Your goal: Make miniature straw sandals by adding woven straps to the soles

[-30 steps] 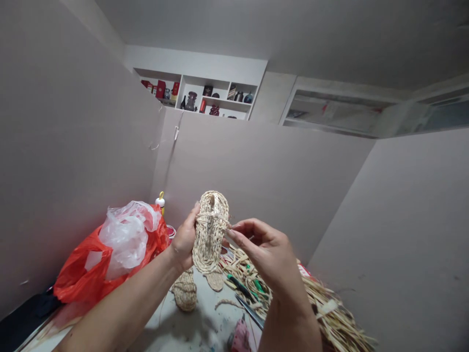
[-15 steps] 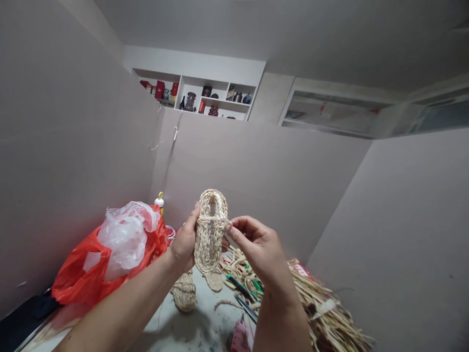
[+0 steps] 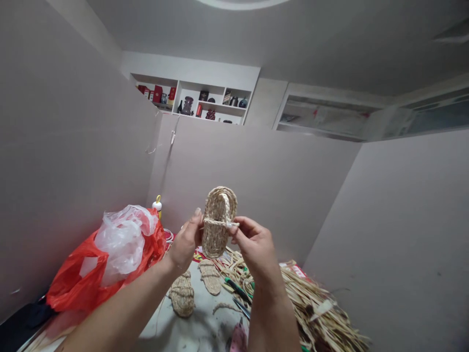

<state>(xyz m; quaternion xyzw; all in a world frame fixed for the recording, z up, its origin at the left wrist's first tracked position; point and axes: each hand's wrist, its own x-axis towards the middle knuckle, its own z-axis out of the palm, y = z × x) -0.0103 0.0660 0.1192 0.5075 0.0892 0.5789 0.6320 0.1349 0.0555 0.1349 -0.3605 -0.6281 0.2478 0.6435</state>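
Observation:
A woven straw sandal (image 3: 214, 239) is held up in front of me, upright with one face toward the camera. My left hand (image 3: 187, 239) grips its left edge, fingers partly behind it. At the right edge, my right hand (image 3: 252, 237) pinches between thumb and finger the end of a thin twisted cord (image 3: 216, 222) that crosses the sandal's middle. From there a pale braided strap (image 3: 225, 203) curves upward over the upper half. Below, two more woven straw pieces (image 3: 182, 296) lie on the table (image 3: 172, 332); one is smaller.
A red plastic bag with clear plastic (image 3: 120, 239) stands at left. Loose straw strands (image 3: 322, 313) are heaped at right. Green-and-black-handled pliers (image 3: 238, 288), a metal-bladed tool (image 3: 242, 308), a short braid (image 3: 226, 307) and a pink tool (image 3: 239, 337) lie in front. Walls enclose three sides.
The sandal has turned, so the braided strap now shows and the sole looks shorter. It has moved slightly right, uncovering the smaller woven piece on the table. Both hands keep their hold.

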